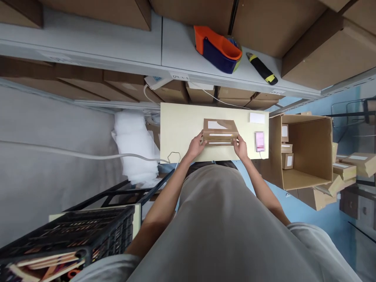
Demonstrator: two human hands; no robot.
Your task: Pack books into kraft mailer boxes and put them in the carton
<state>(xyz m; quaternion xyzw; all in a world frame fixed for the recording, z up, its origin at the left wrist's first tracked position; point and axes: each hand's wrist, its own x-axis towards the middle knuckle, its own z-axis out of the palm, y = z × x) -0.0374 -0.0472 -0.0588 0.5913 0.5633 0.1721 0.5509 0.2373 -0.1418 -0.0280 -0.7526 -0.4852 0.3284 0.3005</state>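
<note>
Both the left hand (196, 147) and the right hand (241, 148), set apart, are clamped on opposite ends of a brown box (229, 125) midway along the pale table (180, 125). Print on its white labels (216, 125) is too small to read. Rightward, a phone (260, 141) shows a blurred pink screen beside a white slip (257, 118). Farther out, a shelf tag's (179, 76) characters look unclear.

Looking forward and steeply down from the wearer's head, above the torso (220, 219) on the near side of the pale table (179, 125). Facing across the table toward the shelf (102, 39) beyond it. Sitting fairly near the table, yet spanning widely from the wall (53, 117) left of it to the open carton (311, 145) right of it.
</note>
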